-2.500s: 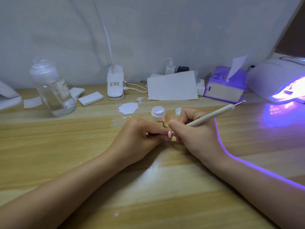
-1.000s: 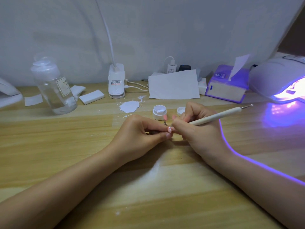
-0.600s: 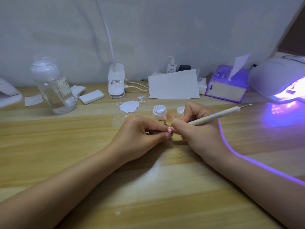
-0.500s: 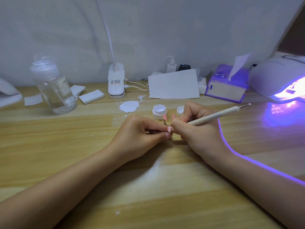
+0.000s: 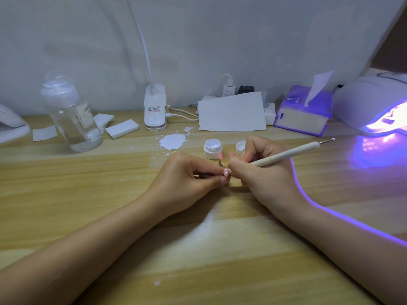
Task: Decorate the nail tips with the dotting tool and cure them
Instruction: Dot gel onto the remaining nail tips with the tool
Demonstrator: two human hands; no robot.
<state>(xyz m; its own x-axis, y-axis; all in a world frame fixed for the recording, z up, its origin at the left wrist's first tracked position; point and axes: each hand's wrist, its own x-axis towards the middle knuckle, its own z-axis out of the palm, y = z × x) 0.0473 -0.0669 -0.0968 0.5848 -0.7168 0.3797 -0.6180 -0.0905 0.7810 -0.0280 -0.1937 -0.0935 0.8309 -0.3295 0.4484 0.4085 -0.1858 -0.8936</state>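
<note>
1. Left hand [image 5: 187, 181] rests on the wooden counter [image 5: 66, 190], fingers curled, pinching a small pink nail tip [image 5: 226, 172] with white dots between thumb and fingertips; thin metal holder pokes up just behind it
2. Right hand [image 5: 264, 172] also on the counter, fingers curled round the dotting tool [image 5: 288, 153] like a pen; working end hidden at the nail tip, can't see contact; far end points up and right with a small metal ball tip
3. Hands meet at centre of counter, fingertips touching or nearly so
4. Small open white jar [image 5: 212, 148] just beyond the hands, its lid [image 5: 240, 147] beside it on the right, partly behind right hand
5. Curing lamp [image 5: 370, 102] at far right, lit, purple glow spilling onto counter and along right forearm
6. Purple tissue box [image 5: 304, 113] left of the lamp, white paper sheet [image 5: 231, 112] propped beside it
7. White clip-on lamp base [image 5: 155, 108] far centre, cable running right
8. Clear bottle [image 5: 70, 113] far left, white blocks [image 5: 122, 128] near it
9. White powdery patch [image 5: 172, 141] on counter beyond left hand
</note>
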